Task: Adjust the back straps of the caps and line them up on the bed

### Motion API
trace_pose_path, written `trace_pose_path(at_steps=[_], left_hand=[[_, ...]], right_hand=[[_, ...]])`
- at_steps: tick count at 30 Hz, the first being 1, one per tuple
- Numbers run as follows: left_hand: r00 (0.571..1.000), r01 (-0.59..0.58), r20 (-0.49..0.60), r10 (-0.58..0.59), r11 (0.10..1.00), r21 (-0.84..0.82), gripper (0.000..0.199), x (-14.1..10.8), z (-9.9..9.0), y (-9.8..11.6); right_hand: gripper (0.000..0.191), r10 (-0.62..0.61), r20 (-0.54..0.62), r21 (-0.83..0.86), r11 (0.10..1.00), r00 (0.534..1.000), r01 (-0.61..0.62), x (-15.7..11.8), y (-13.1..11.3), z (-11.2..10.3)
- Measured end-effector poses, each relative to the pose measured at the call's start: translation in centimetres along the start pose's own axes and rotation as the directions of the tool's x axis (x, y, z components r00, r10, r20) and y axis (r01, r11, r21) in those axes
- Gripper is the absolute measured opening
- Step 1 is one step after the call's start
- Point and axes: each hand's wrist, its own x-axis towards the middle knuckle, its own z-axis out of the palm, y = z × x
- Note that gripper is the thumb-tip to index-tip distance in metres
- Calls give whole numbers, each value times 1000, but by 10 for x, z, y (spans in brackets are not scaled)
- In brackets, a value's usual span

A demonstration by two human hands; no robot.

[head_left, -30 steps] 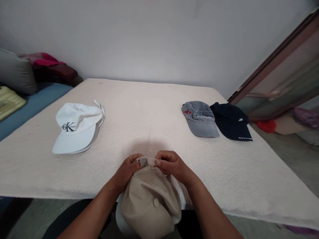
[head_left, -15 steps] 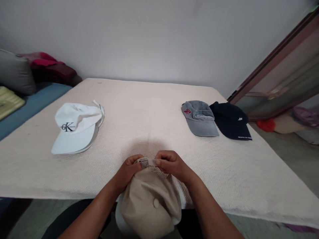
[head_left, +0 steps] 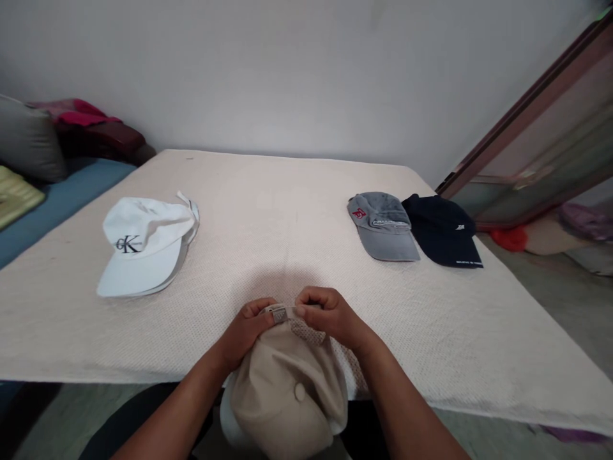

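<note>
Nearest the camera, a beige cap (head_left: 287,390) sits crown-up at the near edge of the counter (head_left: 268,243), its button top facing up and its back opening turned toward the far side, so the cap's long axis runs near to far, straight out from the person's body. At that far end the back strap (head_left: 282,312) lies crosswise, left to right, and both hands meet on it: the left hand (head_left: 249,327) pinches the strap's left part by the small buckle, grip closed on it, while the right hand (head_left: 328,314) pinches the strap's right part, grip likewise closed, the two sets of fingertips almost touching. Both hands are equally near the strap, one on each side of it. The counter is covered by a cream textured cloth that hangs over the near edge. Farther out on the left lies a white cap (head_left: 143,241) with a dark logo, brim toward the near side; on the right, well apart from it, a grey cap (head_left: 383,223) lies just beside a navy cap (head_left: 443,230), touching or nearly so. Beyond stand a plain pale wall, a blue bed (head_left: 62,198) with cushions at far left, and a leaning framed panel (head_left: 536,153) at right.
</note>
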Motion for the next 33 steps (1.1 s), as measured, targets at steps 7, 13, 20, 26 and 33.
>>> trace_pose_path(at_steps=[7,13,20,26,33], left_hand=[[1000,10,17,-11,999,50,14,-1,0,0],[1000,22,18,-24,996,87,16,0,-1,-3],[1000,18,15,-19,995,102,16,0,1,-2],[1000,19,3,-19,993,119,18,1,2,-3],[998,58,23,-60,996,70,18,0,1,-3]], right_hand=[[19,-24,38,-66,998,999,26,-1,-1,0],[16,-12,12,-126,992,1000,13,1,3,-2],[15,16,81,-117,993,997,-6,1,0,-2],[16,6,14,-99,995,1000,-4,2,3,-3],[14,16,81,-108,994,997,-7,2,2,-2]])
